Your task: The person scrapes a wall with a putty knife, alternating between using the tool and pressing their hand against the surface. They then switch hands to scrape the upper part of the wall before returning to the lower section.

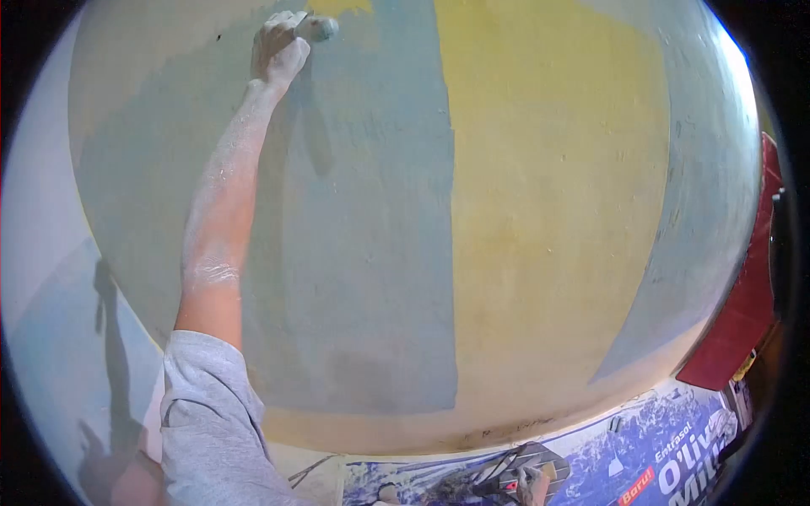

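My left hand (282, 51) is raised at the upper left, against a wall painted in grey-blue and yellow. The fingers are closed around a tool with a rounded, dust-coated handle (319, 30). Its other end is hidden, so its kind does not show. White dust covers the hand and forearm. Above the handle lies a small yellow patch (342, 5) on the grey-blue paint (371, 211). A broad yellow band (557, 202) runs down the wall to the right. My right hand is outside the view.
A printed banner (607, 481) covers the floor along the wall's base. On it is a foot (531, 487) in a dark striped sandal (553, 466). A red panel (734, 312) stands at the right edge. Another wall (51, 295) meets this one at the left.
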`<action>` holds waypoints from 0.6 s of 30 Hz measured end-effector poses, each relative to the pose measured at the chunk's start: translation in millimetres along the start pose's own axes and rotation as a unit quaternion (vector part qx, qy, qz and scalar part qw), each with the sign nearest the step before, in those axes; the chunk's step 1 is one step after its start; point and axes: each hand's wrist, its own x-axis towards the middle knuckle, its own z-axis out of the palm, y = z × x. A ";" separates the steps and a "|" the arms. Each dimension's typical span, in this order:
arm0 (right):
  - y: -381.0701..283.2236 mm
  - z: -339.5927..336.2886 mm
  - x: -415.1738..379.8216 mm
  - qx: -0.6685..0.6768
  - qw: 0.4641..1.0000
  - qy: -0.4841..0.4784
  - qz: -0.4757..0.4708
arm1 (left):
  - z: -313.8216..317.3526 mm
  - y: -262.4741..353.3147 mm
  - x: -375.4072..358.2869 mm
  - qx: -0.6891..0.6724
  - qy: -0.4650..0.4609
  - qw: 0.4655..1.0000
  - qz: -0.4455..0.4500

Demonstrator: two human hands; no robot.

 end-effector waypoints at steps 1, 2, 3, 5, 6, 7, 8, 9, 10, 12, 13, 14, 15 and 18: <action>-1.4 -3.3 2.7 -0.025 1.000 -0.007 0.014 | -0.6 -1.2 -3.3 0.003 -0.013 1.000 0.000; -0.2 -6.3 4.5 -0.049 0.998 -0.014 0.027 | -2.1 -0.1 -6.4 0.006 -0.025 1.000 0.002; 3.7 -6.7 6.0 -0.029 0.998 0.007 0.046 | -10.7 11.2 -30.0 -0.076 0.027 0.997 0.005; 21.7 -0.5 9.3 -0.038 0.999 0.017 0.033 | -9.4 9.4 -14.1 -0.065 0.016 0.998 0.012; 30.6 1.4 10.2 -0.057 0.998 0.029 0.018 | -12.5 5.7 -9.3 -0.053 0.005 0.999 0.008; 32.3 0.1 12.3 -0.075 0.997 0.018 0.006 | -6.1 -5.7 0.6 0.007 -0.028 0.999 0.021; 18.5 -5.1 14.3 -0.076 0.997 0.017 0.003 | -3.2 -10.2 0.1 0.010 -0.029 0.999 0.020; 4.9 -10.9 17.5 -0.079 0.997 0.008 0.015 | 1.4 -10.5 -5.8 0.005 -0.018 1.000 0.004; -3.8 -15.0 17.5 -0.082 0.996 -0.001 0.027 | 2.3 -7.0 -10.1 -0.001 -0.008 1.000 -0.011; -6.9 -11.5 19.5 -0.077 0.997 0.018 0.011 | -15.9 11.5 -22.6 -0.056 0.011 0.998 0.006; -12.2 -12.8 20.8 -0.089 0.995 -0.009 0.032 | -15.7 10.8 -24.0 -0.041 0.000 0.999 0.011; -15.1 -14.1 25.4 -0.105 0.993 -0.033 0.052 | -13.6 9.0 -23.4 -0.026 -0.007 1.000 0.012; -9.1 -9.0 28.1 -0.089 0.995 -0.032 0.044 | -9.2 2.7 -15.5 -0.061 -0.013 0.998 -0.012; -4.3 0.6 26.6 -0.078 0.997 -0.014 -0.009 | -4.8 -6.2 3.5 0.021 -0.020 1.000 0.006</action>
